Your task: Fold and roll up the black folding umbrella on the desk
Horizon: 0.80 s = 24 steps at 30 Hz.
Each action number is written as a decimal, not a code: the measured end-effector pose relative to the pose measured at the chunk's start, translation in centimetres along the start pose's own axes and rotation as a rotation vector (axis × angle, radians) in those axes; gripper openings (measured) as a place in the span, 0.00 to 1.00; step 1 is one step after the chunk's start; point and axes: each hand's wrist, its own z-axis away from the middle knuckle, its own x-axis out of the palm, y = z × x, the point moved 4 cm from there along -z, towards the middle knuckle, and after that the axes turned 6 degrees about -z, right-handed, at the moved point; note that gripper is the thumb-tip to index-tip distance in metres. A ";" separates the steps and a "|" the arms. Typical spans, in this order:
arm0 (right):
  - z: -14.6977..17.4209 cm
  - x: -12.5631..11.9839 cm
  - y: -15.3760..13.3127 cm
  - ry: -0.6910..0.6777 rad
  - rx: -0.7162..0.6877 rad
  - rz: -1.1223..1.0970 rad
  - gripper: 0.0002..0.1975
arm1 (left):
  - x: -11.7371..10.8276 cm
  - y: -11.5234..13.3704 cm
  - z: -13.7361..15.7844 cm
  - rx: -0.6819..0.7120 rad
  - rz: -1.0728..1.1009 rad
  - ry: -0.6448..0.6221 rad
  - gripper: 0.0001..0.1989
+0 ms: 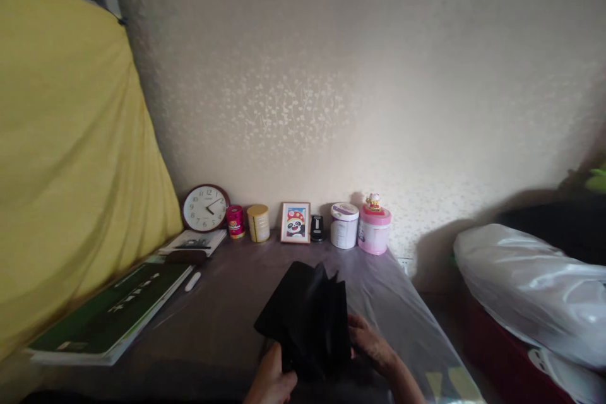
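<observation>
A black pleated item (310, 315) of thin, sheet-like material is held up over the near part of the table. A broad flat panel forms its left side, and several upright folds fan out on the right; I cannot tell its exact kind. My left hand (272, 379) is closed on its lower left part, thumb toward me. At its right edge, my right hand (372, 342) grips from the side, with the fingertips partly hidden behind the black folds.
Grey sheeting covers the table (213, 315). Along the wall stand a clock (205, 208), a red tin (235, 222), a yellow-lidded canister (258, 224), a framed panda picture (295, 223) and two tubs (344, 227). A green book (113, 309) lies left; a plastic-wrapped bundle (534, 290) sits right.
</observation>
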 end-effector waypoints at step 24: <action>1.4 1.5 -5.9 0.503 -0.104 0.397 0.28 | 2.5 1.4 0.8 0.225 -0.543 0.047 0.47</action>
